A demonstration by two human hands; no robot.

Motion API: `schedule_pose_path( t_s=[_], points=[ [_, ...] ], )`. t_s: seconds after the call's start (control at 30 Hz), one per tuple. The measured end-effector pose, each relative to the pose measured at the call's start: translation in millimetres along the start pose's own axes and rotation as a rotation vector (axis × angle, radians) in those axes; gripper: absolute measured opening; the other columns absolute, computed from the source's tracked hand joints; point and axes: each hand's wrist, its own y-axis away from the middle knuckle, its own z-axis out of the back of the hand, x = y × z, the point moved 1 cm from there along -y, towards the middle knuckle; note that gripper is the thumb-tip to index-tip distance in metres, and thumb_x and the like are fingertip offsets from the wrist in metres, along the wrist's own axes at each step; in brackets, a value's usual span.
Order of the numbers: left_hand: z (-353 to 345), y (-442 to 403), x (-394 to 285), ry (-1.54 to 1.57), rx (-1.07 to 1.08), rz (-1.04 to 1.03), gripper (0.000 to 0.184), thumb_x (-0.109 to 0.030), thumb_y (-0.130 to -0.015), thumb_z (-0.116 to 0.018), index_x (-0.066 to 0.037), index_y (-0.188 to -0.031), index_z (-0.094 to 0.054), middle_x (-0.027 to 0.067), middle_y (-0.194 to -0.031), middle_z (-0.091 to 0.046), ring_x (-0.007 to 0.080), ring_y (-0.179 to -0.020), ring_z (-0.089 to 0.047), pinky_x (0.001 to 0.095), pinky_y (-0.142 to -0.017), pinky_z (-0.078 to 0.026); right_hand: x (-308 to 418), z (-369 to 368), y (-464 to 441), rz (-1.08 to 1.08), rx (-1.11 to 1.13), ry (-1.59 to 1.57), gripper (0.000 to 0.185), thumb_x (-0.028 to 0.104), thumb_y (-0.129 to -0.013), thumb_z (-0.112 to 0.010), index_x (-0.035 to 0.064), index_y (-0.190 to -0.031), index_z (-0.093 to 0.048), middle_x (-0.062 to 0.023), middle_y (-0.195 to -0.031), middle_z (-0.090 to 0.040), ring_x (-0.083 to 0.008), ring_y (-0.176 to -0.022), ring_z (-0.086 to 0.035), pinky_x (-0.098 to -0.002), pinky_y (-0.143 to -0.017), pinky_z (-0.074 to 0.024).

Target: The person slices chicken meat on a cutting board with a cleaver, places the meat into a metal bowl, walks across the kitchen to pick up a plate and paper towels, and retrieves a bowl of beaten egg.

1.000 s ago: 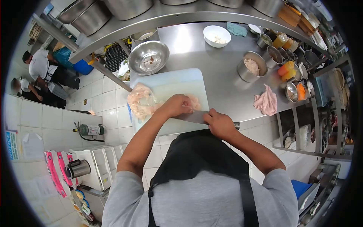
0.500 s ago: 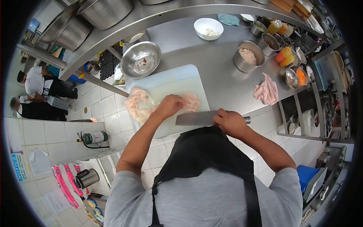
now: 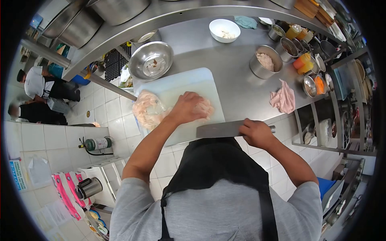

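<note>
On the cutting board (image 3: 197, 80), the left hand (image 3: 187, 107) arches over sliced raw meat (image 3: 207, 108), its grip unclear; nearer right, the right hand (image 3: 257, 133) clamps a cleaver (image 3: 219, 129).

So the knife (image 3: 219, 129) was right up by the left hand (image 3: 187, 107) a second ago, and now it's pulled back toward the person's apron and a bit further right, tip by the near edge of the cutting board (image 3: 197, 81). Right hand (image 3: 257, 133) went along with it. Left hand was bunched up beside the sliced meat (image 3: 207, 107) half a second ago, now it's spread over part of it.
</note>
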Motion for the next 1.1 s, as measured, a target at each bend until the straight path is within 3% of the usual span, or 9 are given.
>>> schedule_pose_path(
  t_s=[0.1,0.2,0.3,0.43,0.53,0.6,0.8,1.0,1.1],
  points=[
    [-7,-11,-1,-0.062,0.09,-0.055,0.084,-0.05,-0.069,-0.096,-0.015,-0.14,-0.068,0.0116,-0.148,-0.056,0.036,-0.142,-0.046,0.0543,-0.116,-0.035,-16,9,23,-0.101,-0.089,-0.049,0.023,0.008,-0.077,-0.077,0.011,-0.095,-0.062,-0.0098,-0.093,-0.061,-0.0323,-0.072,-0.069,-0.0449,-0.064,-0.0588],
    [-12,-18,-5,-0.151,0.12,-0.143,0.09,-0.057,-0.067,-0.096,-0.018,-0.143,-0.066,0.0102,-0.147,-0.055,0.0353,-0.141,-0.044,0.0538,-0.116,-0.033,-23,14,39,-0.253,-0.214,-0.122,0.021,0.0,-0.078,-0.074,0.0077,-0.093,-0.062,-0.011,-0.087,-0.061,-0.0314,-0.069,-0.068,-0.0429,-0.061,-0.0573],
    [-20,-18,-12,-0.184,0.196,-0.205,0.082,-0.06,-0.071,-0.092,-0.019,-0.139,-0.069,0.0085,-0.135,-0.059,0.0339,-0.132,-0.049,0.0523,-0.109,-0.037,-24,10,48,-0.501,-0.295,-0.286,0.019,-0.003,-0.084,-0.074,0.005,-0.093,-0.059,-0.0122,-0.085,-0.06,-0.0281,-0.068,-0.065,-0.0399,-0.061,-0.0525],
    [-61,5,-9,-0.246,0.021,-0.077,0.062,-0.054,-0.084,-0.085,-0.02,-0.134,-0.071,0.0066,-0.122,-0.062,0.0314,-0.121,-0.053,0.0509,-0.102,-0.04,-20,-11,36,-0.643,-0.399,-0.454,0.02,-0.001,-0.085,-0.075,0.0024,-0.095,-0.058,-0.0119,-0.08,-0.055,-0.0279,-0.067,-0.055,-0.0392,-0.063,-0.0462],
    [-73,10,-16,-0.252,-0.178,0.114,0.051,-0.048,-0.09,-0.082,-0.019,-0.131,-0.072,0.0062,-0.12,-0.063,0.0312,-0.119,-0.054,0.0511,-0.101,-0.041,-11,-26,16,-0.775,-0.321,-0.626,0.017,0.005,-0.087,-0.073,0.0001,-0.095,-0.059,-0.0154,-0.08,-0.059,-0.0302,-0.068,-0.058,-0.0411,-0.066,-0.0483],
    [-78,7,-21,-0.251,-0.345,0.269,0.047,-0.045,-0.09,-0.082,-0.018,-0.128,-0.072,0.007,-0.12,-0.063,0.0318,-0.12,-0.054,0.0516,-0.101,-0.04,-7,-36,-4,-0.774,-0.291,-0.699,0.017,0.008,-0.089,-0.071,-0.0004,-0.097,-0.059,-0.018,-0.083,-0.061,-0.0335,-0.071,-0.06,-0.0438,-0.069,-0.0498],
    [-65,19,-24,-0.17,-0.598,0.315,0.03,-0.029,-0.094,-0.079,-0.012,-0.117,-0.072,0.0079,-0.122,-0.063,0.0334,-0.123,-0.054,0.0522,-0.102,-0.038,-4,-65,-49,-0.691,-0.161,-0.628,0.019,0.009,-0.092,-0.066,-0.0011,-0.105,-0.056,-0.0258,-0.097,-0.065,-0.0458,-0.091,-0.067,-0.0532,-0.082,-0.0522],
    [-58,23,-13,-0.196,-0.45,0.259,0.026,-0.016,-0.092,-0.077,-0.011,-0.117,-0.073,0.0084,-0.121,-0.064,0.0338,-0.121,-0.055,0.0508,-0.1,-0.04,-11,-70,-56,-0.587,-0.096,-0.523,0.026,0.008,-0.094,-0.064,-0.0004,-0.117,-0.054,-0.0289,-0.107,-0.066,-0.0517,-0.099,-0.067,-0.0594,-0.087,-0.0525],
    [-53,18,-19,-0.009,-0.572,0.147,0.026,-0.013,-0.091,-0.076,-0.013,-0.116,-0.074,0.0081,-0.122,-0.065,0.0331,-0.12,-0.057,0.0502,-0.097,-0.043,-18,-72,-55,-0.566,-0.086,-0.496,0.03,0.008,-0.095,-0.064,-0.0009,-0.121,-0.053,-0.0304,-0.109,-0.066,-0.0524,-0.099,-0.067,-0.0601,-0.088,-0.0534]
  ],
)
